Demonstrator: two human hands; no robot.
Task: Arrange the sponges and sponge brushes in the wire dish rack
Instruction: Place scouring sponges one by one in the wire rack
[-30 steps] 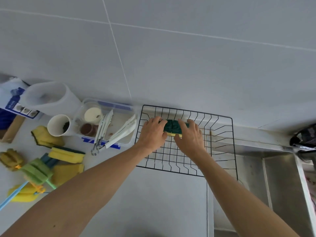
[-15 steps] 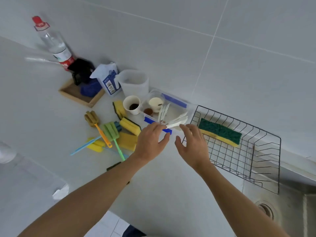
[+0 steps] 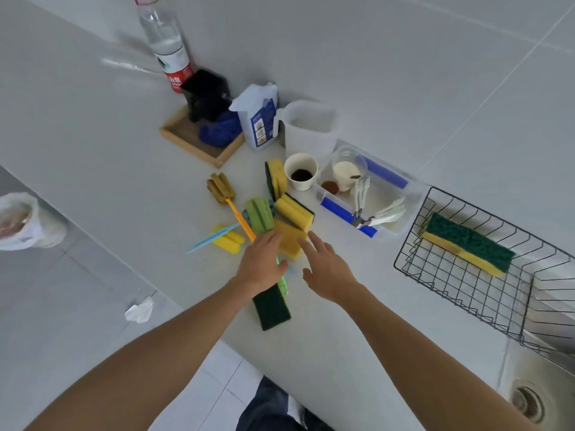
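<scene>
A black wire dish rack (image 3: 441,284) stands at the right by the sink, with one green-and-yellow sponge (image 3: 466,244) lying along its far side. Left of it lies a heap of sponges and brushes: a flat yellow sponge (image 3: 291,241), a yellow sponge with a dark back (image 3: 295,211), another on edge (image 3: 276,178), a green sponge brush (image 3: 260,215), an olive brush with an orange handle (image 3: 221,188), a yellow brush with a blue handle (image 3: 227,239), and a dark green scouring pad (image 3: 272,307). My left hand (image 3: 263,264) hovers over the heap, fingers spread. My right hand (image 3: 326,267) is open beside it.
A clear plastic box (image 3: 373,197) with tongs and white spoons sits between heap and rack. Behind stand a paper cup (image 3: 301,171), a white jug (image 3: 308,129), a pouch (image 3: 259,116), a wooden tray (image 3: 199,138) and a bottle (image 3: 166,42). The sink drain (image 3: 529,401) lies bottom right.
Both hands let go of the sponge in the rack and moved left to the heap. The view has swung left with them.
</scene>
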